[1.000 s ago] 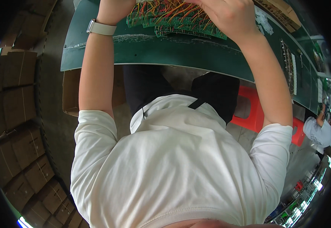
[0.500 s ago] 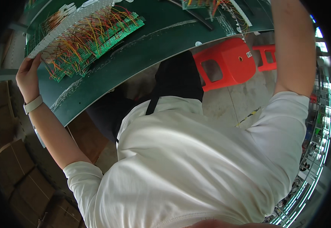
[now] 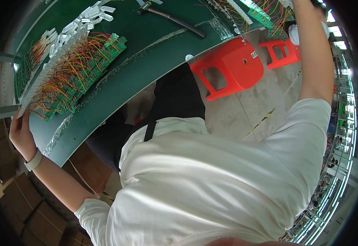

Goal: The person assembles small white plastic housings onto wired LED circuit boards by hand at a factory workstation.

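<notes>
At the left end of the dark green table [image 3: 142,53], my left hand [image 3: 21,133] pinches the near end of a long, pale perforated strip [image 3: 37,84]. Red, orange and yellow wires [image 3: 70,63] run along the strip's right side. They reach a row of green circuit boards [image 3: 82,82] lying beside it. My right forearm [image 3: 316,53] stretches up to the top right edge, where the hand is cut off by the picture's edge. Close to that arm is another bundle of green boards [image 3: 263,16] with similar wires.
Behind the strip lies a pile of small white pieces [image 3: 90,16]. A hammer [image 3: 173,18] rests on the table farther back. Red plastic stools [image 3: 238,67] stand beyond the table's near edge, to the right. Cardboard boxes [image 3: 19,197] are stacked at the left.
The view has shifted, so the strip and boards sit lower and farther left. The hammer's head, white pieces and more of the right-hand boards now show. My left hand keeps its pinch.
</notes>
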Motion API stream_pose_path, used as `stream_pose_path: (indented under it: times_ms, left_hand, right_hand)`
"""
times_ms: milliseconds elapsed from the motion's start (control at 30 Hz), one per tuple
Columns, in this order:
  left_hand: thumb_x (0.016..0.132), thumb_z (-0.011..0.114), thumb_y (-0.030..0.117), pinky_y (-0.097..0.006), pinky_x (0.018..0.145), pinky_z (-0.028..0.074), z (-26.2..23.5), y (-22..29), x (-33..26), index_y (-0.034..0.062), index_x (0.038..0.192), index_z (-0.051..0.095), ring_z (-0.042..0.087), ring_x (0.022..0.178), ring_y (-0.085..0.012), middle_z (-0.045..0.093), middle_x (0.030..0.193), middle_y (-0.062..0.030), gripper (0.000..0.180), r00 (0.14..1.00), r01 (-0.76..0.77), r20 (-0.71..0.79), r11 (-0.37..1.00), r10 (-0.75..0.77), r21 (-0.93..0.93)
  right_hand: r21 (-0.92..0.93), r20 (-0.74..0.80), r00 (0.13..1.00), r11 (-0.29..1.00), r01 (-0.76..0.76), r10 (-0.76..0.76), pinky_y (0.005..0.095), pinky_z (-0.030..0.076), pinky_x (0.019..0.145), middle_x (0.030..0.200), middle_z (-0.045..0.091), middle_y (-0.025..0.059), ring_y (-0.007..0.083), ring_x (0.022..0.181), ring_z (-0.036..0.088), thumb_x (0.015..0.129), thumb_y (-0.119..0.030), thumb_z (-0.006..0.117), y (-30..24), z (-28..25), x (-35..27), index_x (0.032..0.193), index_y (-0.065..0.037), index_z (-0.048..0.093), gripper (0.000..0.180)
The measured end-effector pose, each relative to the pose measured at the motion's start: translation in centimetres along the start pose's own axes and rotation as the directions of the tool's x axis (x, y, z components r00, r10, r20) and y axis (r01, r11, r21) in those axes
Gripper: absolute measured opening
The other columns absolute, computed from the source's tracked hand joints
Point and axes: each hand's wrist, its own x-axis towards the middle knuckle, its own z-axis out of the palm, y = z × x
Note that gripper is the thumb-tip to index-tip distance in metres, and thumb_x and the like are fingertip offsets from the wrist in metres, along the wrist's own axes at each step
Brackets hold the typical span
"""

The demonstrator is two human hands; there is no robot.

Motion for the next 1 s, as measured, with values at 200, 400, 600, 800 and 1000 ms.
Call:
stream_pose_path:
  times_ms: [200,400,600,800,1000]
  left_hand:
    - [0.097,0.068,-0.001,-0.025,0.085,0.051,-0.6,1.4,-1.6,-0.0047,0.119,0.072,0.066,0.094,-0.0104,0.075,0.106,-0.0068,0.023,1.0,0.011,0.012,0.999,-0.012,0.05]
    - [0.097,0.069,-0.001,-0.028,0.095,0.053,-0.5,1.2,-2.7,-0.0045,0.117,0.072,0.068,0.1,-0.0136,0.075,0.11,-0.0084,0.021,0.999,0.046,-0.03,0.995,-0.044,0.091]
    - [0.096,0.07,-0.001,-0.028,0.095,0.052,-0.7,1.7,-3.7,-0.0042,0.117,0.073,0.068,0.101,-0.013,0.075,0.108,-0.0083,0.021,0.996,0.056,-0.08,0.991,-0.046,0.122]
    - [0.089,0.08,0.016,-0.022,0.072,0.048,5.3,8.4,-0.7,-0.0024,0.104,0.077,0.059,0.076,-0.0051,0.076,0.085,-0.0009,0.024,0.976,0.01,-0.211,0.956,0.055,0.295]
    - [0.088,0.074,-0.004,-0.024,0.069,0.05,5.2,9.2,-2.3,-0.0033,0.092,0.075,0.063,0.076,-0.0067,0.073,0.082,-0.0013,0.005,0.982,-0.021,-0.188,0.999,0.029,0.044]
  right_hand:
    - [0.301,0.219,0.963,0.928,-0.219,0.156,0.0406,0.051,0.091,0.113,0.075,0.0196,0.0267,0.102,0.069,0.097,-0.036,0.069,6.3,10.3,2.6,0.118,0.001,0.073,0.042]
    - [0.364,0.295,0.89,0.82,-0.441,0.348,0.0403,0.051,0.091,0.115,0.074,0.0203,0.0268,0.103,0.068,0.094,-0.039,0.074,17.5,23.2,2.2,0.121,0.006,0.071,0.052]
    - [0.197,0.002,0.911,0.892,-0.406,0.413,0.0436,0.054,0.091,0.107,0.075,0.0195,0.0383,0.101,0.07,0.091,-0.036,0.072,12.8,26.4,4.2,0.115,-0.007,0.075,0.038]
    - [0.508,-0.299,0.927,0.785,0.355,-0.225,0.0312,0.053,0.092,0.111,0.076,0.0092,0.0214,0.103,0.072,0.1,-0.025,0.069,-8.4,15.4,4.8,0.126,-0.01,0.073,0.03]
    - [0.488,-0.454,0.67,0.465,0.739,-0.588,0.0422,0.053,0.096,0.122,0.072,0.0163,0.0357,0.113,0.066,0.095,-0.024,0.069,-37.3,6.9,-5.6,0.121,-0.005,0.073,0.032]
